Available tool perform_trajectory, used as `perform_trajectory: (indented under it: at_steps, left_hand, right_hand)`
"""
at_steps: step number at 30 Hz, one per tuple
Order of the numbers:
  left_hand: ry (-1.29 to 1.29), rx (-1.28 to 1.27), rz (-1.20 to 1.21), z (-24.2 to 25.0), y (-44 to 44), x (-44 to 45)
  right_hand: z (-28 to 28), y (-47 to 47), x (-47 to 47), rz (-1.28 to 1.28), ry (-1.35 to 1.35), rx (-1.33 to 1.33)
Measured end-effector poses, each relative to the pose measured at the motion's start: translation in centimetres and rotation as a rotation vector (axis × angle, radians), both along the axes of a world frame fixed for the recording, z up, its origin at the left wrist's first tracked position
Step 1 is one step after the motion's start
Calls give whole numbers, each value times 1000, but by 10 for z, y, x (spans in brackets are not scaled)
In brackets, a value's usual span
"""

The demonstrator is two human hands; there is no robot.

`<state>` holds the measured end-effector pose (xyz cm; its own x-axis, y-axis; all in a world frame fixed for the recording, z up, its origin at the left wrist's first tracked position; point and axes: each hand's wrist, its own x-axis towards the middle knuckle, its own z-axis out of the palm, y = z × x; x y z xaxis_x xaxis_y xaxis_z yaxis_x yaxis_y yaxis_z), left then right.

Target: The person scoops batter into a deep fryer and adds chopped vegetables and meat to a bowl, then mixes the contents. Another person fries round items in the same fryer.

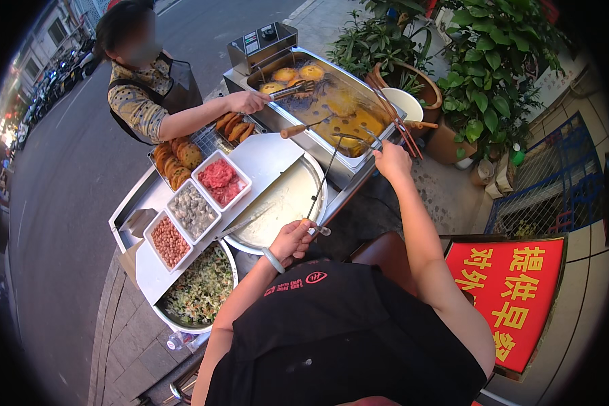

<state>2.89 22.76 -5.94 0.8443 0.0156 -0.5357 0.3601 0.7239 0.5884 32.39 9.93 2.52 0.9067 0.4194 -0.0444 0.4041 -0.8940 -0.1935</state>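
Note:
My left hand (pixel 290 241) is closed around the handle end of a long thin metal ladle (pixel 326 175), whose far end reaches over the fryer's near edge. My right hand (pixel 393 158) grips a slender metal utensil (pixel 370 134) at the near right corner of the deep fryer (pixel 352 161). Golden fritters (pixel 312 72) float in its oil. Below the ladle's rod stands a round basin of pale batter (pixel 284 203). Three white tubs hold red minced meat (pixel 218 177), shucked oysters (pixel 193 210) and peanuts (pixel 170 242). A basin of chopped vegetables (pixel 198 292) sits nearer me.
Across the cart, a person (pixel 155 96) holds metal tongs (pixel 294 90) over the oil. Fried fritters (pixel 177 160) lie on a wire rack. Wooden chopsticks (pixel 396 119) cross the fryer's right rim by a white container (pixel 403 104). Potted plants and a red sign (pixel 507 299) stand at right.

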Motion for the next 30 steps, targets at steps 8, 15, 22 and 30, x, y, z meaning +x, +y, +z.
perform_trajectory:
  at_steps: [8, 15, 22, 30]
  left_hand:
    - [41, 60, -44, 0, 0, -1]
    - [57, 83, -26, 3, -3, -1]
    - [32, 88, -29, 0, -2, -1]
    - [12, 78, -21, 3, -1, 0]
  right_hand:
    - [-13, 10, 15, 128, -26, 19]
    - [-19, 15, 28, 180, -4, -22]
    - [-12, 4, 22, 209, -32, -51]
    - [2, -7, 13, 155, -67, -58]
